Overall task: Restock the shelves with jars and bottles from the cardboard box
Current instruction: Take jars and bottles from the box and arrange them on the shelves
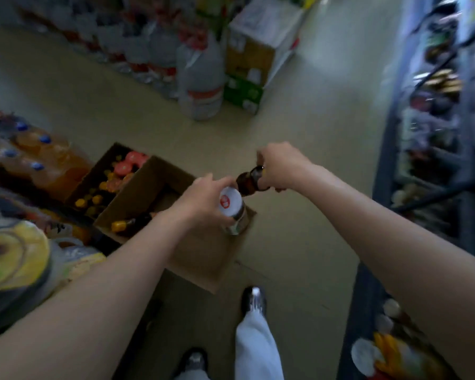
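An open cardboard box (148,187) stands on the floor at my left, with yellow-capped and red-lidded jars and bottles inside. My left hand (203,198) grips a glass jar with a white lid (232,205) above the box's right flap. My right hand (281,168) holds a dark brown bottle (248,182) by its neck, just right of the jar. The shelves (433,127) run along the right side, blurred, with rows of jars on them.
Wrapped packs of orange drink bottles (39,160) lie left of the box. Large water jugs (200,78) and stacked cartons (255,58) stand across the aisle. My feet (254,298) are on the tan floor below the box. Jars (387,349) sit on the lowest shelf at bottom right.
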Motion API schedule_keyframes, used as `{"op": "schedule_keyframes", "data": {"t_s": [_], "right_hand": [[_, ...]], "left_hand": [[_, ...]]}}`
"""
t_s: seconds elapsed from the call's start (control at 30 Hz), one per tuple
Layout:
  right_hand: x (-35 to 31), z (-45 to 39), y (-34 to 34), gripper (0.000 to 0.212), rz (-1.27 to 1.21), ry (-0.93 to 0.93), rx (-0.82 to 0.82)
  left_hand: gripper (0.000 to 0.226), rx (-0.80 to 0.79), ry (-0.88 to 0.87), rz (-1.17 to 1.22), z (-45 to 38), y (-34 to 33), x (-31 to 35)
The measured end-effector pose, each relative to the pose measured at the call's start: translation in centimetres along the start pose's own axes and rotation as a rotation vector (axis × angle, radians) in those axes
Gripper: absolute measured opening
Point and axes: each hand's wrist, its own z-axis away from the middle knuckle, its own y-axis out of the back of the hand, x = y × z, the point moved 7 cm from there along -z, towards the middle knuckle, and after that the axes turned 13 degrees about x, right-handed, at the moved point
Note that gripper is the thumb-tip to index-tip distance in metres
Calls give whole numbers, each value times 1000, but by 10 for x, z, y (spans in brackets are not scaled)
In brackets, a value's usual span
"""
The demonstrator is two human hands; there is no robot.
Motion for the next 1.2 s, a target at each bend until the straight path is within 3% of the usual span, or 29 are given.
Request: {"op": "schedule_keyframes", "data": {"t_s": [0.27, 0.47, 0.6, 0.77, 0.93, 1.07, 1.2], "right_hand": [[107, 271, 239, 30, -2, -385, 571], [147, 541, 349, 34, -42, -685, 910], [139, 703, 390, 43, -81, -820, 1136], [99, 859, 392, 38, -86, -962, 1378], [53, 963, 365, 38, -21, -1132, 1522], [15, 1034, 351, 39, 94, -1298, 1666], [-16, 1084, 345, 16, -3, -1197, 2002]], "left_hand": [[62, -193, -537, -83, 83, 101, 303], [65, -265, -1009, -273, 253, 110, 524], [59, -407, -1284, -309, 382, 106, 628], [33, -589, -1684, -323, 543, 104, 702], [46, -680, -1939, -330, 678, 107, 722], [49, -746, -2031, -266, 743, 116, 727], [42, -831, -2010, -5, 785, 132, 729]]}}
